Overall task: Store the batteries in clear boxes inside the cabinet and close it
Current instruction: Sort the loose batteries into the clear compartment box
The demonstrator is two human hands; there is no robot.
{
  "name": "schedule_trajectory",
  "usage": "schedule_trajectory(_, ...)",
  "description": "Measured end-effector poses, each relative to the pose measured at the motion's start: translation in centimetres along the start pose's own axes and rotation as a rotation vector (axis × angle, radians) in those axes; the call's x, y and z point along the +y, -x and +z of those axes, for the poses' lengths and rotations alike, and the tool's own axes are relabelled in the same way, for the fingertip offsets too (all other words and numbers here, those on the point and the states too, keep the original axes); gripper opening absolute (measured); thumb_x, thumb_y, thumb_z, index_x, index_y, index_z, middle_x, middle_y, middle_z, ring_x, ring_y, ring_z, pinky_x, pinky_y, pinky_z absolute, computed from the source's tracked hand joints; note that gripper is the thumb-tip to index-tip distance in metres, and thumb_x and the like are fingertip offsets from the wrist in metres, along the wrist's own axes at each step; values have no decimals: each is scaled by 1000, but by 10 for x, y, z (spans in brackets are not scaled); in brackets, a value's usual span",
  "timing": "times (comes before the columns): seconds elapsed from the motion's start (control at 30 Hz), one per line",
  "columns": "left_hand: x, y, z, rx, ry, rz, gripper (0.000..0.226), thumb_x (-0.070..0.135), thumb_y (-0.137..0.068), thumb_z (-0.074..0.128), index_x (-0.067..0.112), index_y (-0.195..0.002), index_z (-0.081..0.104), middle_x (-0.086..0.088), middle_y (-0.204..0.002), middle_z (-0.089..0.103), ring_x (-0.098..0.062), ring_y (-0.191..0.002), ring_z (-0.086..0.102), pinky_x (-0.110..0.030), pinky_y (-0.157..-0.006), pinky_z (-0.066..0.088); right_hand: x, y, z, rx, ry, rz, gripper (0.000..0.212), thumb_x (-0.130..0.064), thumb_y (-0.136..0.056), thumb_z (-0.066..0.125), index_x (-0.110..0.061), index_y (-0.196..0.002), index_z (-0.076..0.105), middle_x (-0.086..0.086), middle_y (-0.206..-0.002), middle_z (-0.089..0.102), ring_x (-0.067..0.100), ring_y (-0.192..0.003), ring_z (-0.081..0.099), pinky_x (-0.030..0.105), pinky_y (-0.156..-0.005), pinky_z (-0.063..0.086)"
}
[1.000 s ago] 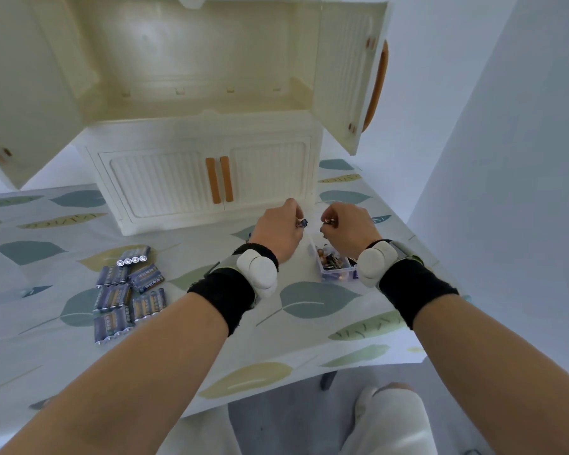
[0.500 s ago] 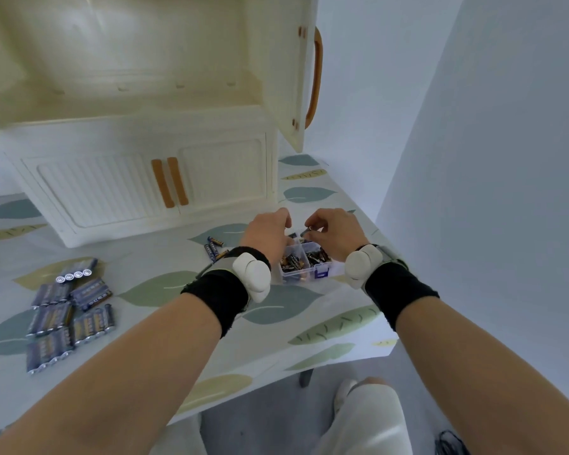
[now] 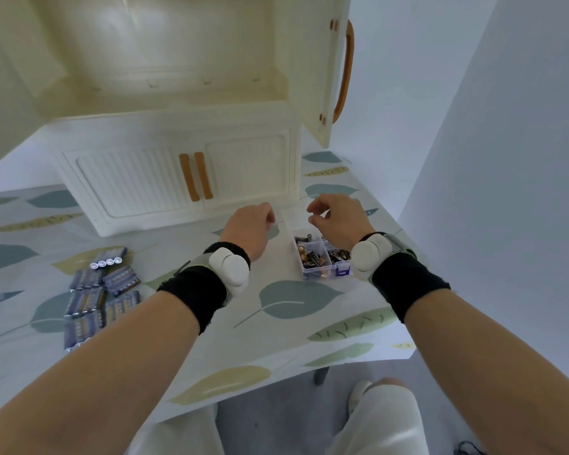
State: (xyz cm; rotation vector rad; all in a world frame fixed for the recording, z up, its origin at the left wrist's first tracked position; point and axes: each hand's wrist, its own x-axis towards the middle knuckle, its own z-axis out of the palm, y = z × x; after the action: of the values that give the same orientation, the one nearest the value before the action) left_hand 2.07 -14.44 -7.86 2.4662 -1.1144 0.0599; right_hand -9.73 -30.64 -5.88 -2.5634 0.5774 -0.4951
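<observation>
A small clear box point(image 3: 321, 257) with compartments full of loose batteries sits on the table near its right edge, its transparent lid point(image 3: 286, 220) standing open at the far side. My left hand point(image 3: 250, 229) is curled beside the lid's left edge; its fingertips are hidden. My right hand point(image 3: 337, 218) hovers over the box's far end, thumb and forefinger slightly apart, with nothing visible in them. Several shrink-wrapped battery packs point(image 3: 94, 298) lie on the left. The cream cabinet point(image 3: 165, 133) stands behind, its upper compartment open and bare.
The cabinet's right door point(image 3: 312, 77) swings out above my right hand, tan handle point(image 3: 344, 70) outward. The two lower doors point(image 3: 191, 177) are shut. The leaf-print tablecloth point(image 3: 296, 300) ends close to my right wrist, and a grey wall point(image 3: 506, 159) rises just beyond.
The small batteries pinched in both hands a second ago are no longer in my fingers. My hands came down over the clear box, then parted at its far end.
</observation>
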Motion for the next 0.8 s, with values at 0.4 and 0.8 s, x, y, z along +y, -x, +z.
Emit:
schedule_trajectory(0.4, -81, 22, -11, -88, -79, -185, 23, 11, -96, 54, 20, -116, 61, -11, -114, 59, -29, -99, 60, -32, -81, 46, -75, -16, 66, -313, 143, -196, 23, -11, -88, 64, -15, -109, 72, 3, -108, 71, 22, -101, 65, 28, -89, 49)
schedule_trajectory(0.8, -93, 24, -2, -205, -159, -35, 31, 8, -94, 55, 22, -120, 63, -7, -128, 52, -31, -114, 51, -37, -97, 46, -76, -21, 91, -461, 338, -264, 18, -27, -88, 64, -20, -104, 68, 2, -102, 70, 23, -95, 63, 31, -79, 49)
